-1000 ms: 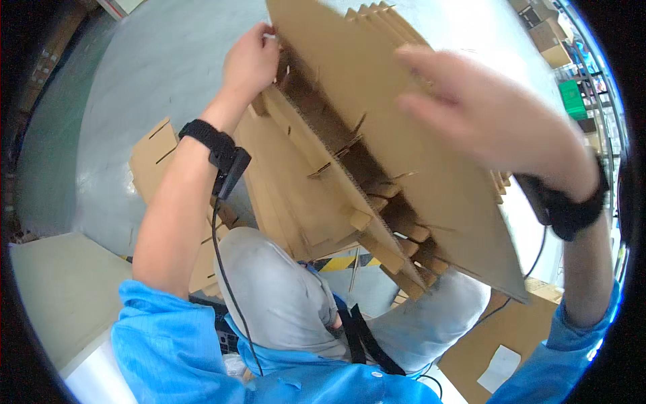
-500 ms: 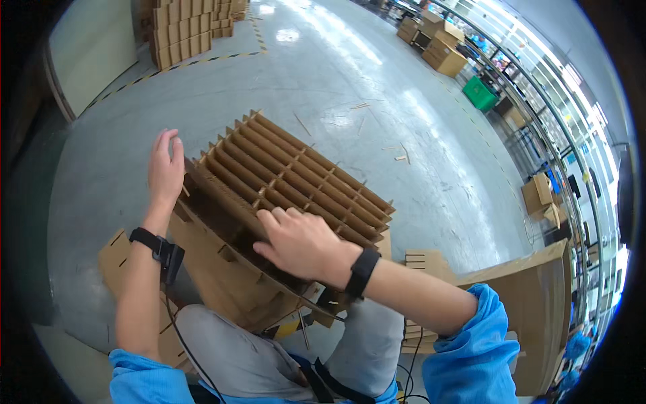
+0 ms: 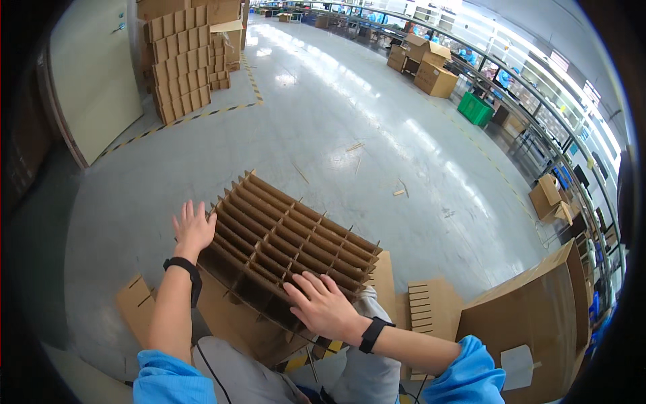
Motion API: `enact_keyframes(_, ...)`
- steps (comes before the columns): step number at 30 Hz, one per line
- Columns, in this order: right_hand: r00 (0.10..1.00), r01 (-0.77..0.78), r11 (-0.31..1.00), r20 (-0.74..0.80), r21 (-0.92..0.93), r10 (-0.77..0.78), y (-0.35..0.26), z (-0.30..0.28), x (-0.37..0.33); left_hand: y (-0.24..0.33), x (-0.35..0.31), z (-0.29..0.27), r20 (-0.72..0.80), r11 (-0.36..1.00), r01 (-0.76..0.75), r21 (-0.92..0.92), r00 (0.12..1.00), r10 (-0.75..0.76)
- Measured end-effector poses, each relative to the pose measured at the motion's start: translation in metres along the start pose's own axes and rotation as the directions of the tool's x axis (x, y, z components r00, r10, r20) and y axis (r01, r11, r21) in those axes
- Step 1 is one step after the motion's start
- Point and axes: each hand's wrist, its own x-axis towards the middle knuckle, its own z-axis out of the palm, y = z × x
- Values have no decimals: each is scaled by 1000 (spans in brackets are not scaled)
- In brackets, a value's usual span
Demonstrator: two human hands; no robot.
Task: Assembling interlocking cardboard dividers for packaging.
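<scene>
A brown cardboard divider grid, made of slotted strips crossing each other, stands in front of me with its cells facing up. My left hand is at its left end, fingers spread, the thumb next to the corner. On its near right side lies my right hand, palm down with fingers stretched out over the near strip. Neither hand is wrapped round anything. Flat cardboard lies beneath the grid, partly hidden by it and my legs.
Slotted cardboard sheets lie at the left and right. A large cardboard box stands near right. Thin cardboard scraps are scattered on the floor. Far left, stacked dividers stand by a door; a green crate is far right.
The view has tilted upward, so the grid sits lower in it. My left hand now lies at the grid's left corner, and my right hand has shifted toward its right end, fingers more spread.
</scene>
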Motion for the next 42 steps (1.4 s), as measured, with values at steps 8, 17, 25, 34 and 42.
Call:
enact_keyframes(8, 997, -78, 997, 26, -6, 78, 6, 43, -29, 7, -12, 31, -13, 998, -42, 41, 999, 42)
enact_keyframes(17, 993, -116, 993, 8, 15, 116, 8, 44, -29, 16, -15, 25, 27, 997, -32, 67, 999, 30)
enact_keyframes(25, 985, -170, 983, -20, 63, 171, -27, 59, 3, 46, -20, 35, -206, 974, -107, -198, 976, 66)
enact_keyframes(34, 987, -161, 987, 24, 17, 161, -24, 48, 11, 72, -13, 53, -309, 975, -61, -215, 951, -9)
enact_keyframes(42, 991, -125, 992, -37, 30, 126, -37, 63, -1, 32, -28, 42, -237, 781, -124, -612, 971, -31)
